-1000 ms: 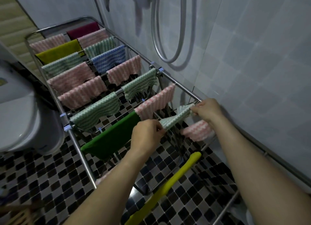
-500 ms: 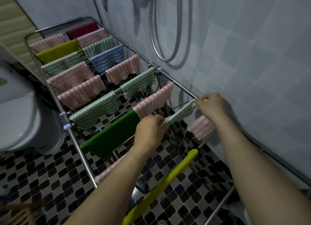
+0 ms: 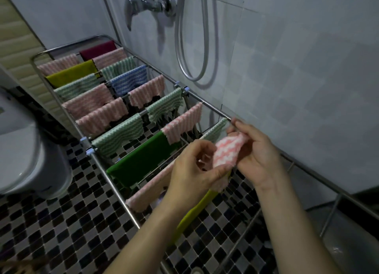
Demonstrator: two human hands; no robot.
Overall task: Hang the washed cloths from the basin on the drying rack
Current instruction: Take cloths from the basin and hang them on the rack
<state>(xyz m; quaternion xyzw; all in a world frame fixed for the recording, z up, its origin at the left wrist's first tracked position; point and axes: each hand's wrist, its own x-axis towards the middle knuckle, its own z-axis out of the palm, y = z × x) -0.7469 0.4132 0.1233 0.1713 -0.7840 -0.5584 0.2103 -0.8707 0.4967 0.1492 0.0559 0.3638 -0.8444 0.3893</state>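
You are holding a pink-and-white cloth (image 3: 224, 152) in both grips, in the air over the near end of the drying rack (image 3: 207, 104). Your left grip (image 3: 191, 171) is curling round the cloth's lower edge and pinching it. Your right grip (image 3: 256, 156) is pinching its upper end between thumb and fingertips. The cloth is bunching between them, with one corner hanging down below your left thumb.

Just behind it, a green-and-white cloth (image 3: 215, 131) is hanging over a rail close to the wall-side bar. To its left, a dark green cloth (image 3: 139, 160) is draping over the next rail. A yellow-green cloth (image 3: 194, 210) is hanging under your left forearm. Further rails are carrying pink, green, blue, yellow and maroon cloths. The rack is standing on a checkered tile floor (image 3: 61, 222).
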